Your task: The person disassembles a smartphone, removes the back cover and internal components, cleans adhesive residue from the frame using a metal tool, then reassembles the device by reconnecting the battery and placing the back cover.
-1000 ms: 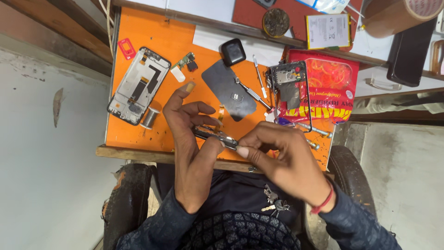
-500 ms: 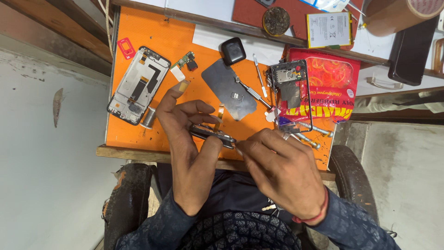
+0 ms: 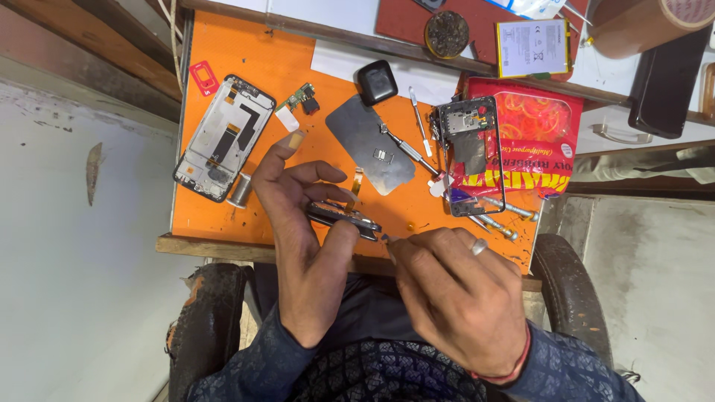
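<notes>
Covering the wooden bench (image 3: 223, 246), an orange mat (image 3: 246, 56); both hands seemingly pinch 1 phone part (image 3: 344, 216)

You're at a phone-repair workshop: beyond your fingers (image 3: 320, 175), the orange worktop (image 3: 246, 45) carries an opened phone frame (image 3: 223, 138), circuit board (image 3: 300, 97) and screwdrivers (image 3: 406, 149).

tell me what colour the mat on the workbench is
Orange; the mat shows best in the head view.

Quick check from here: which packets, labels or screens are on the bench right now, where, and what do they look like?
Rubber-band packet: right of mat, red and yellow, clear window.
Battery label: top right, white rectangle with dark print.
Phone frame: left on orange mat, opened, no lit screen.
</notes>
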